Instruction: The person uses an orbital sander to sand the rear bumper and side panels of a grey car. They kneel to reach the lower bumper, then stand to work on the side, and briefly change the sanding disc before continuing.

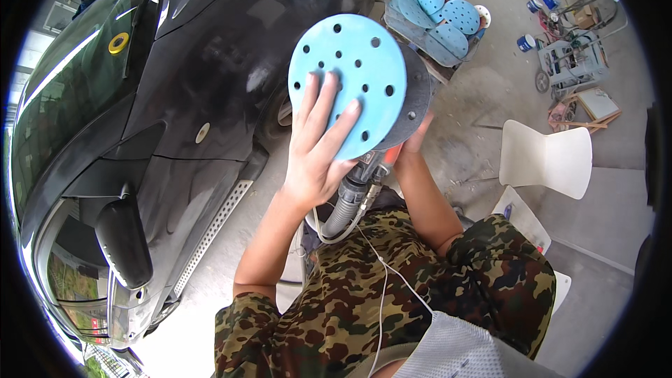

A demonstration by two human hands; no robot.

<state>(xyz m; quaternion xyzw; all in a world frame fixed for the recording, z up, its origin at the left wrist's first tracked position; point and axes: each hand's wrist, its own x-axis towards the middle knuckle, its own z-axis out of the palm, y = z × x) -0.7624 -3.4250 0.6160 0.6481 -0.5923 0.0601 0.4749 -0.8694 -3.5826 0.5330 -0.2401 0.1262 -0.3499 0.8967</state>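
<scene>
A round light-blue sanding disc [378, 70] with several dust holes faces me in front of my chest. My left hand [315, 133] holds it, fingers spread over its face, thumb near its lower edge. Behind the disc and off to its right shows the dark round pad [418, 91] of a sander, which the disc only partly overlaps. My right hand [414, 141] grips the sander from the right by its orange-and-dark body [393, 155]; most of those fingers are hidden. A grey ribbed hose [343, 211] and a thin air line run down from the tool.
A dark car [210, 63] with dull sanded patches fills the left side, a yellow tape roll [119, 43] on its windscreen. Beyond the tool stands a bin [400, 28] of blue discs. To the right are a white chair [544, 157] and a loaded cart [575, 59].
</scene>
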